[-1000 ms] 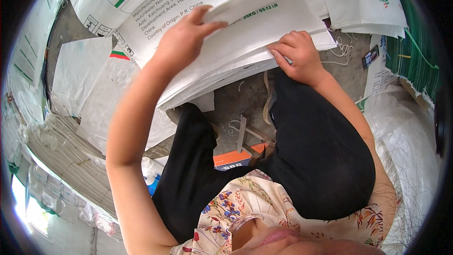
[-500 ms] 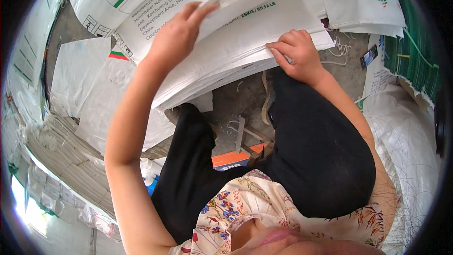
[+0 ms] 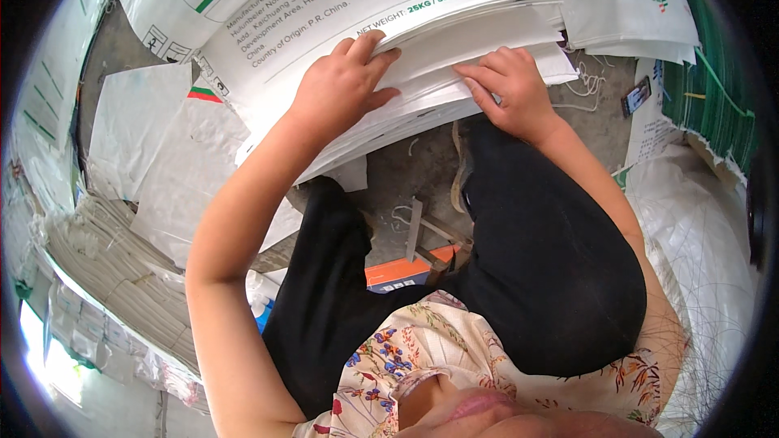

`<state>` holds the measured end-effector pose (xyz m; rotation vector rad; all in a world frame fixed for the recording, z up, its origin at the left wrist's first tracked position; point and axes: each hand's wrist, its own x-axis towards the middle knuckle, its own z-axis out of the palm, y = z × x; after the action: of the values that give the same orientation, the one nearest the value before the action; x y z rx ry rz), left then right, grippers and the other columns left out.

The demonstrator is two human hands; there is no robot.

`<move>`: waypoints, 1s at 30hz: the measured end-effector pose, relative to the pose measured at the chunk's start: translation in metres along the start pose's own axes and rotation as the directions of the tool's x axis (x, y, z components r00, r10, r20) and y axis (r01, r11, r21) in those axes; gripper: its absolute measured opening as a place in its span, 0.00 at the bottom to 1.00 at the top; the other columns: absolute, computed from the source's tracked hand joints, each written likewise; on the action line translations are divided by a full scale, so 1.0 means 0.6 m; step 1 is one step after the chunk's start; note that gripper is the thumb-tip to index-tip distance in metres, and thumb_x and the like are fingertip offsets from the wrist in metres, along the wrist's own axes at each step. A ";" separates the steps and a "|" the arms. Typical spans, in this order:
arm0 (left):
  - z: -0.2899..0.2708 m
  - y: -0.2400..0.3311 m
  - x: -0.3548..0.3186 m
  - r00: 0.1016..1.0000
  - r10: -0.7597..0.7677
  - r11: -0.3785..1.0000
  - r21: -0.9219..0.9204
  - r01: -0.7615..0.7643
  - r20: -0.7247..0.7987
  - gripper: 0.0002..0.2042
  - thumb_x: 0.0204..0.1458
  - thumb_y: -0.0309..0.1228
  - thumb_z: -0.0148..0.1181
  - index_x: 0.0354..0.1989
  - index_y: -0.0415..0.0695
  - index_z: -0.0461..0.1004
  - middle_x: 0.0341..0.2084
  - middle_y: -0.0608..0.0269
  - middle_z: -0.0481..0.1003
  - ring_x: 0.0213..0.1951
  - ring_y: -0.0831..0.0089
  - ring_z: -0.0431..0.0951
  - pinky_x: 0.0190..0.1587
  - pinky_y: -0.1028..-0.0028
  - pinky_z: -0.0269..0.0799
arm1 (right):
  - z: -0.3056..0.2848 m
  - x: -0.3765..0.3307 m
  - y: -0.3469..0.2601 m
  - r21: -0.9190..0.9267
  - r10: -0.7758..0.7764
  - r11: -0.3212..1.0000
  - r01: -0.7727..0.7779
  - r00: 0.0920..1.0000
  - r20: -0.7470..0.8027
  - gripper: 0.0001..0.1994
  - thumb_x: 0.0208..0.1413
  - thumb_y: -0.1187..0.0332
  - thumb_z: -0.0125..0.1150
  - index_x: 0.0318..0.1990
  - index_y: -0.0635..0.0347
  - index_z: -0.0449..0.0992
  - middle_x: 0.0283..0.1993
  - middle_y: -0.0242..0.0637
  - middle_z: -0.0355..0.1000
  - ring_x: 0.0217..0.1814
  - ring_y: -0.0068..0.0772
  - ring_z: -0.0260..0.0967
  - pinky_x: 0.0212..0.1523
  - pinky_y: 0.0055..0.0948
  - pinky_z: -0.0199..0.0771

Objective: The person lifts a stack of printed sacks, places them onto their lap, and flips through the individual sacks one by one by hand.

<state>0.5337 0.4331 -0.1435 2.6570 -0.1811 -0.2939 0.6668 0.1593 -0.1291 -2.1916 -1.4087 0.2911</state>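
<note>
A thick pile of flat white printed sacks (image 3: 324, 12) lies in front of me, and its near edges fan apart into layers. My left hand (image 3: 345, 81) is at the near edge of the upper layers. Its fingertips touch that edge, and the thumb is spread away from them. Further right, my right hand (image 3: 513, 93) has fingers and thumb closed on the edge of a lower white sack (image 3: 535, 65). Between the hands, the upper layers stand raised from the lower ones, with a gap showing at the right.
Loose white sheets (image 3: 138, 126) lie on the floor at left, above a bundled stack (image 3: 122, 259). At right are a phone (image 3: 636, 96), white string (image 3: 588, 85), green stacked material (image 3: 706, 105) and clear plastic (image 3: 690, 211). A small stand (image 3: 426, 235) is between my legs.
My left hand has come down and right to the pile's near edge. The blurred sack it was turning now lies back on the upper layers. My right hand has barely moved.
</note>
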 end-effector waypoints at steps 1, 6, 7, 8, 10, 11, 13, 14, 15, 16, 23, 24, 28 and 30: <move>-0.003 -0.005 0.001 1.000 0.000 1.000 0.001 0.000 0.000 0.23 0.58 0.28 0.64 0.64 0.56 0.77 0.63 0.56 0.73 0.59 0.57 0.78 0.54 0.61 0.83 | 0.000 -0.001 0.001 0.000 -0.001 1.000 0.001 1.000 -0.001 0.08 0.57 0.68 0.69 0.43 0.52 0.86 0.36 0.30 0.74 0.42 0.36 0.72 0.48 0.38 0.66; -0.031 -0.036 0.008 0.997 -0.003 0.999 0.052 0.006 -0.071 0.29 0.56 0.21 0.58 0.68 0.58 0.73 0.65 0.55 0.70 0.59 0.57 0.79 0.52 0.61 0.84 | -0.002 -0.012 0.008 0.050 -0.012 0.999 0.011 0.999 0.035 0.04 0.56 0.67 0.70 0.39 0.52 0.85 0.35 0.30 0.74 0.41 0.37 0.71 0.48 0.38 0.66; -0.037 -0.039 0.011 0.998 -0.016 0.999 0.035 0.018 -0.064 0.33 0.54 0.17 0.55 0.70 0.60 0.71 0.66 0.56 0.69 0.61 0.57 0.78 0.53 0.62 0.84 | -0.002 -0.013 0.008 0.049 -0.011 0.999 0.010 0.999 0.035 0.04 0.56 0.67 0.70 0.39 0.52 0.85 0.35 0.30 0.74 0.41 0.37 0.71 0.48 0.38 0.66; -0.036 -0.037 0.010 0.998 -0.015 0.999 0.034 0.017 -0.064 0.33 0.54 0.17 0.55 0.70 0.60 0.71 0.66 0.56 0.69 0.61 0.57 0.78 0.53 0.62 0.84 | -0.002 -0.015 0.008 0.044 -0.003 0.999 0.001 0.999 0.044 0.04 0.56 0.67 0.70 0.37 0.52 0.85 0.35 0.30 0.74 0.41 0.37 0.71 0.48 0.38 0.66; -0.036 -0.034 0.006 0.999 0.032 0.997 0.068 -0.031 -0.002 0.31 0.54 0.18 0.56 0.67 0.57 0.74 0.66 0.58 0.69 0.60 0.58 0.78 0.53 0.63 0.84 | 0.001 -0.014 0.008 0.044 0.003 0.999 -0.005 0.999 0.049 0.03 0.56 0.67 0.70 0.36 0.52 0.85 0.35 0.30 0.74 0.41 0.37 0.71 0.48 0.38 0.66; -0.021 -0.030 0.001 0.999 0.029 0.998 0.051 -0.030 0.021 0.29 0.55 0.19 0.56 0.66 0.57 0.76 0.67 0.57 0.69 0.61 0.57 0.78 0.55 0.61 0.83 | 0.003 -0.013 0.007 0.049 0.006 0.999 -0.008 0.999 0.051 0.03 0.57 0.67 0.70 0.37 0.52 0.85 0.36 0.30 0.74 0.41 0.37 0.71 0.48 0.38 0.65; -0.002 -0.012 -0.007 0.997 0.042 0.998 0.037 -0.045 0.072 0.23 0.58 0.25 0.60 0.63 0.54 0.78 0.66 0.59 0.69 0.59 0.58 0.77 0.55 0.62 0.82 | 0.004 -0.010 0.004 0.056 0.006 0.998 -0.008 0.999 0.050 0.04 0.57 0.67 0.70 0.38 0.52 0.85 0.36 0.30 0.74 0.41 0.36 0.71 0.49 0.38 0.65; 0.003 0.001 -0.009 0.997 0.047 0.999 -0.015 -0.047 0.057 0.21 0.59 0.34 0.65 0.62 0.52 0.79 0.65 0.60 0.70 0.57 0.59 0.78 0.54 0.62 0.82 | 0.004 -0.009 0.003 0.042 0.020 0.999 -0.022 0.999 0.044 0.05 0.57 0.67 0.69 0.39 0.52 0.85 0.36 0.30 0.74 0.41 0.36 0.71 0.48 0.38 0.65; 0.006 0.009 -0.009 0.998 0.050 0.999 -0.002 -0.050 0.041 0.22 0.58 0.37 0.67 0.62 0.52 0.79 0.65 0.60 0.70 0.57 0.59 0.78 0.54 0.62 0.82 | 0.002 -0.009 0.001 0.028 0.036 0.999 -0.037 0.999 0.039 0.05 0.57 0.67 0.69 0.40 0.52 0.85 0.36 0.29 0.74 0.41 0.36 0.71 0.48 0.38 0.65; 0.007 0.013 -0.008 0.998 0.053 0.999 0.011 -0.054 0.025 0.23 0.57 0.40 0.68 0.61 0.51 0.79 0.65 0.60 0.70 0.57 0.59 0.78 0.54 0.62 0.82 | 0.000 -0.008 0.001 0.026 0.038 0.999 -0.039 0.998 0.042 0.05 0.57 0.67 0.69 0.40 0.52 0.85 0.36 0.29 0.74 0.41 0.36 0.71 0.48 0.38 0.65; -0.005 -0.017 -0.003 0.998 0.046 0.999 -0.011 -0.045 0.045 0.23 0.58 0.38 0.68 0.63 0.53 0.78 0.64 0.56 0.71 0.58 0.58 0.79 0.54 0.60 0.82 | -0.002 -0.006 0.001 0.027 0.033 0.999 -0.033 0.999 0.016 0.06 0.58 0.67 0.69 0.41 0.51 0.86 0.36 0.29 0.74 0.41 0.36 0.71 0.48 0.38 0.65; -0.010 -0.026 -0.001 0.999 0.047 0.999 0.002 -0.047 0.014 0.23 0.58 0.33 0.65 0.64 0.55 0.78 0.65 0.55 0.70 0.58 0.58 0.79 0.54 0.61 0.83 | -0.003 -0.008 0.001 0.028 0.040 0.999 -0.041 0.999 0.033 0.05 0.57 0.67 0.69 0.40 0.51 0.86 0.36 0.29 0.74 0.41 0.36 0.71 0.48 0.38 0.65; -0.043 -0.041 0.010 0.998 0.009 0.999 -0.038 -0.011 -0.058 0.32 0.60 0.24 0.60 0.71 0.71 0.70 0.68 0.52 0.69 0.58 0.55 0.80 0.56 0.59 0.82 | -0.003 -0.016 0.007 0.052 0.003 0.999 -0.005 0.999 0.036 0.05 0.57 0.66 0.69 0.39 0.51 0.86 0.36 0.30 0.73 0.40 0.36 0.71 0.48 0.38 0.65; -0.038 -0.034 0.008 0.998 0.016 1.000 0.003 -0.015 -0.067 0.33 0.59 0.24 0.59 0.70 0.76 0.72 0.69 0.55 0.69 0.57 0.54 0.81 0.57 0.59 0.82 | -0.001 -0.016 0.008 0.032 0.018 0.999 -0.020 0.998 0.058 0.06 0.57 0.66 0.69 0.41 0.52 0.86 0.35 0.30 0.73 0.40 0.36 0.70 0.48 0.38 0.65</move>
<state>0.5451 0.4601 -0.1335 2.6625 -0.1807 -0.1993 0.6664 0.1488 -0.1319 -2.1868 -1.4045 0.3844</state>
